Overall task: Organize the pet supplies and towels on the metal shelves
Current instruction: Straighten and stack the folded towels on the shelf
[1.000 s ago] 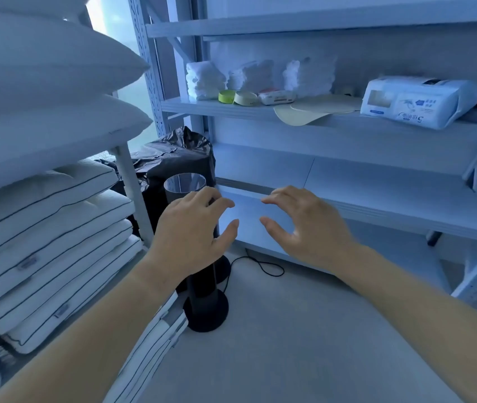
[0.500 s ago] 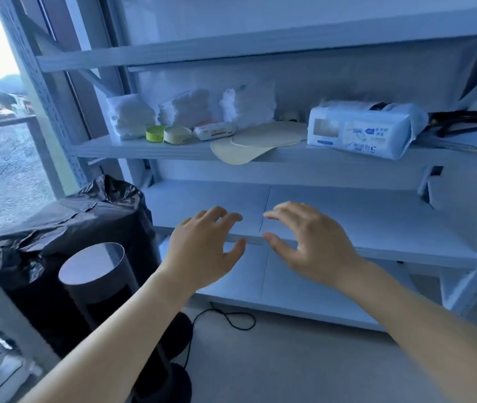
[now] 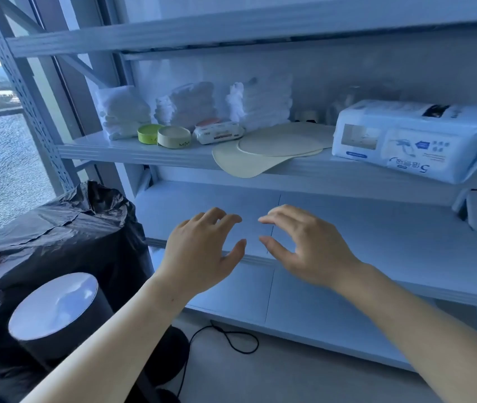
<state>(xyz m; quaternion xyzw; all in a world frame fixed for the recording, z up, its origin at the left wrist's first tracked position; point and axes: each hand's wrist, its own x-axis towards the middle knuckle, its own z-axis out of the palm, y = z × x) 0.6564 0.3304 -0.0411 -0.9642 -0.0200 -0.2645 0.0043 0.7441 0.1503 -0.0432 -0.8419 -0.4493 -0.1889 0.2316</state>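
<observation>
Left hand [image 3: 202, 254]: I see it hovering in front of the middle shelf [image 3: 377, 228], fingers loosely spread and slightly curved, holding nothing.
Right hand [image 3: 304, 248]: just beside the left one at its three o'clock. The thumb tips are near each other but apart, the fingers are relaxed, and it is empty too.
Black bag [image 3: 57, 228]: crumpled, at nine o'clock from my hands, with a dark cylinder [image 3: 54, 306] with a shiny top in front of it.
Towels [image 3: 188, 103]: three white folded stacks at the back of the upper shelf [image 3: 132, 154], from eleven to twelve o'clock.
Green dish [image 3: 148, 134]: touching the cream bowl [image 3: 174, 137], in front of the stacks.
Wipes packet [image 3: 220, 133]: just right of the bowl.
Cable [image 3: 231, 338]: black, on the floor at six o'clock.
Mats [image 3: 272, 149]: beige and overlapped at twelve o'clock, the lower one overhanging the shelf edge.
Pad pack [image 3: 409, 141]: large and white, at two o'clock on the same shelf.
</observation>
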